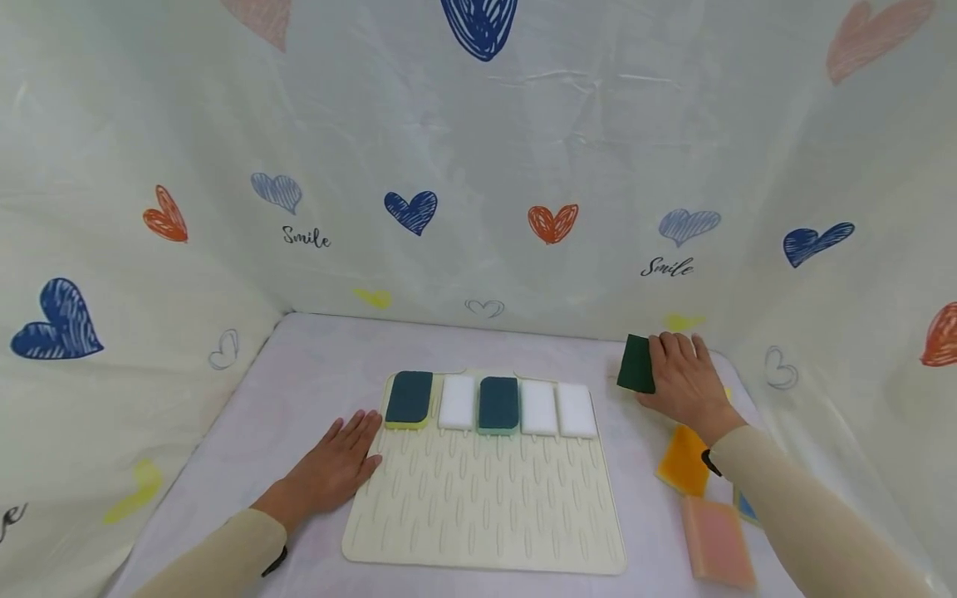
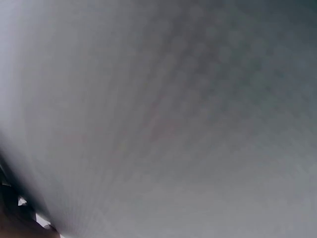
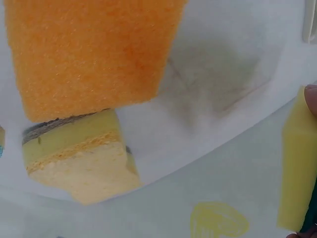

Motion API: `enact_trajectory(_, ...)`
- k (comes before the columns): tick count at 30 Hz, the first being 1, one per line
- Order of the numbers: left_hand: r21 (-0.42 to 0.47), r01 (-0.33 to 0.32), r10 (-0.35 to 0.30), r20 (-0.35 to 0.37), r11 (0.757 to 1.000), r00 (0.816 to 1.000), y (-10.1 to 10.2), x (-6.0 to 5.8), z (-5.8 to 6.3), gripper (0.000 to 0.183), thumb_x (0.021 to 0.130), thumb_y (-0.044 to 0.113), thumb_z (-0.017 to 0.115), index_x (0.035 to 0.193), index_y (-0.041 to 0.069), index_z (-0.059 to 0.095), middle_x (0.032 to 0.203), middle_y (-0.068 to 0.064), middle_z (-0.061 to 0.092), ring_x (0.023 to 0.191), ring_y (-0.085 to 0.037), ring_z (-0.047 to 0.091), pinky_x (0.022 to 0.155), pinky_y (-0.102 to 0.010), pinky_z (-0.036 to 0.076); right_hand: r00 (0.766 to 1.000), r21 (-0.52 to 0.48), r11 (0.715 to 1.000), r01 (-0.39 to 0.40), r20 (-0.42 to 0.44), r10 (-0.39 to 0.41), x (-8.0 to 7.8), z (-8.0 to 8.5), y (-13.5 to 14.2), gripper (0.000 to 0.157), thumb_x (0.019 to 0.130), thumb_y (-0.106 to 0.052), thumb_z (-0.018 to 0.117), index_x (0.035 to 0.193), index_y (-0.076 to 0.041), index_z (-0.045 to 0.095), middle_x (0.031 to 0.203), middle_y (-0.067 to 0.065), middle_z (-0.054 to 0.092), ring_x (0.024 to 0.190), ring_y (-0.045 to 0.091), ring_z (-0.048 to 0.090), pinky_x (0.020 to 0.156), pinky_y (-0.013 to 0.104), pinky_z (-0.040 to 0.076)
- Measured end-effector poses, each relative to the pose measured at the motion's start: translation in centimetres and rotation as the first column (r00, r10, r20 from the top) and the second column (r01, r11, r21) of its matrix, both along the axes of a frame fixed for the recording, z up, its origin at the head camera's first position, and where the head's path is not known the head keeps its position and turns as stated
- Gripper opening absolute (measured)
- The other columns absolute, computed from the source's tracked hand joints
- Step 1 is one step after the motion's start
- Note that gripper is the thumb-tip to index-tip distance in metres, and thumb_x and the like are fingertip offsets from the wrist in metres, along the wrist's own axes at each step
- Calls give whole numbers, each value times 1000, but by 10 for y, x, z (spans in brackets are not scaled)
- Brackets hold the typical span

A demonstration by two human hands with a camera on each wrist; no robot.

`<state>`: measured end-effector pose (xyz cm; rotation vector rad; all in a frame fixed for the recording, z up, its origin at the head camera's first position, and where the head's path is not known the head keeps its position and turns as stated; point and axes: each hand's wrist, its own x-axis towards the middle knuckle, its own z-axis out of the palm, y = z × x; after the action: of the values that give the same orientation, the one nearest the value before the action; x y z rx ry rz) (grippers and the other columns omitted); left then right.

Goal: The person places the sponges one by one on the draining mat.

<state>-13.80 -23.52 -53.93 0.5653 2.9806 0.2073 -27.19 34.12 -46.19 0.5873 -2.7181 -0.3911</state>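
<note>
My right hand (image 1: 686, 378) grips a sponge with a dark green scouring side (image 1: 636, 364) above the table's far right part. In the right wrist view its yellow foam (image 3: 297, 168) shows at the right edge, thumb and fingertips against it. My left hand (image 1: 332, 461) rests on the table, fingers extended, at the left edge of a cream ridged mat (image 1: 486, 515). Along the mat's far edge stands a row: a dark-topped yellow sponge (image 1: 409, 399), a dark-topped green sponge (image 1: 498, 404) and white sponges (image 1: 457, 402). The left wrist view shows only a blurred pale surface.
Loose sponges lie right of the mat: an orange one (image 1: 684, 461), a pink one (image 1: 719, 541) and a blue one (image 1: 745, 507) partly under the right forearm. A yellow sponge with a pale face (image 3: 84, 163) lies by the orange one. Heart-printed curtains (image 1: 478, 166) enclose the table.
</note>
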Motion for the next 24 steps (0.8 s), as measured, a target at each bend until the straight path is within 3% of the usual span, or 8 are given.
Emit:
enact_trajectory(14, 14, 6, -6, 4, 1000, 1000, 1, 2, 9, 69, 113, 37, 47, 163, -6, 29, 170, -23, 31, 159, -44, 28, 126, -64, 25, 989, -64, 991, -121, -98, 115, 14, 6, -44, 108, 71, -59, 92, 139, 11, 44, 131, 31, 53, 119, 49, 53, 103, 61, 47)
enact_trajectory(24, 51, 39, -38, -31, 998, 999, -3, -2, 1, 68, 112, 36, 49, 161, -8, 32, 168, -26, 35, 157, -46, 30, 124, -65, 27, 980, -40, 985, -170, -116, 164, 28, 8, -79, 113, 70, -66, 90, 142, 9, 45, 133, 28, 54, 121, 45, 54, 102, 57, 48)
